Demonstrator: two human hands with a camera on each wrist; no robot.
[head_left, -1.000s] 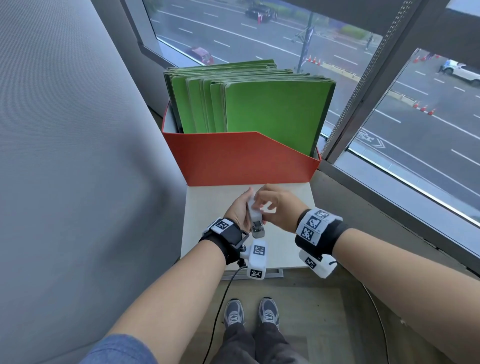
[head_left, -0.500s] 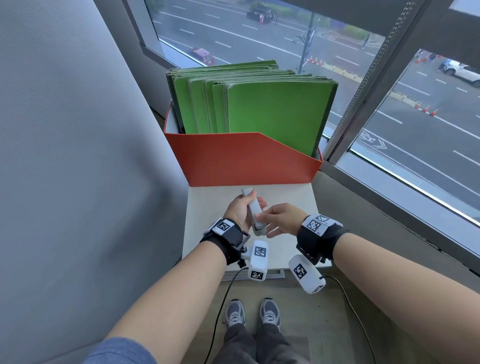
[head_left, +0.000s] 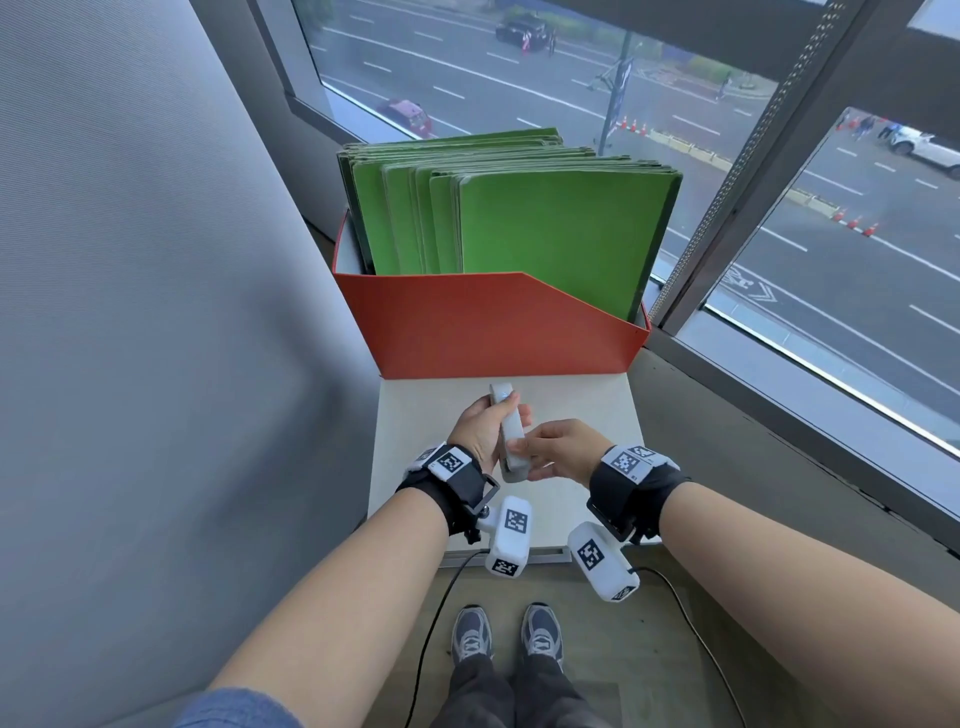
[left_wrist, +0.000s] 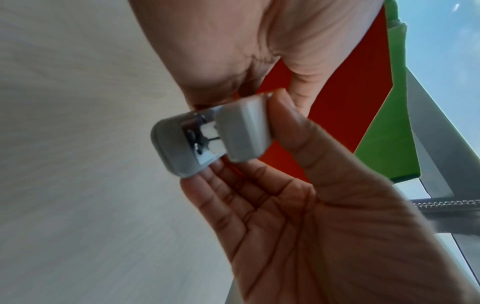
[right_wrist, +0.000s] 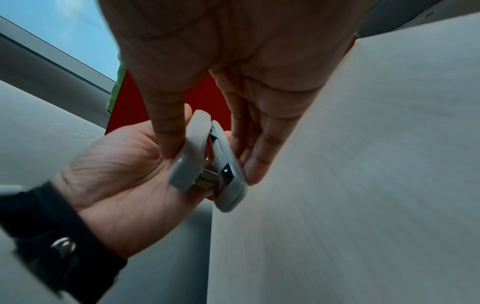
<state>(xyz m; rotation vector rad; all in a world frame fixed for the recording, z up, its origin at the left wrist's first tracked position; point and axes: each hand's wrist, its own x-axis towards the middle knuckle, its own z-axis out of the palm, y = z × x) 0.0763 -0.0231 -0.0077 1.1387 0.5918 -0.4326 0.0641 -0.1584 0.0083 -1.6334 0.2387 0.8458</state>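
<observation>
On the left stands a grey fabric partition wall (head_left: 130, 312). Beside it, the left hand (head_left: 480, 431) holds a small light grey plastic stapler (head_left: 508, 431) above the pale wooden desk (head_left: 587, 410); its fingers are curled around the stapler's body and the thumb lies on its upper end. In the left wrist view the stapler (left_wrist: 213, 137) shows its front end slightly apart, with metal inside. The right hand (head_left: 563, 449) is just beside the left one and pinches the lower end of the stapler between the thumb and the straight fingers (right_wrist: 255, 164). Behind both hands, on the far part of the desk, a red cardboard file box (head_left: 488, 327) holds many upright green paper folders (head_left: 550, 234). On the right is a large window (head_left: 831, 234) with a street below.
</observation>
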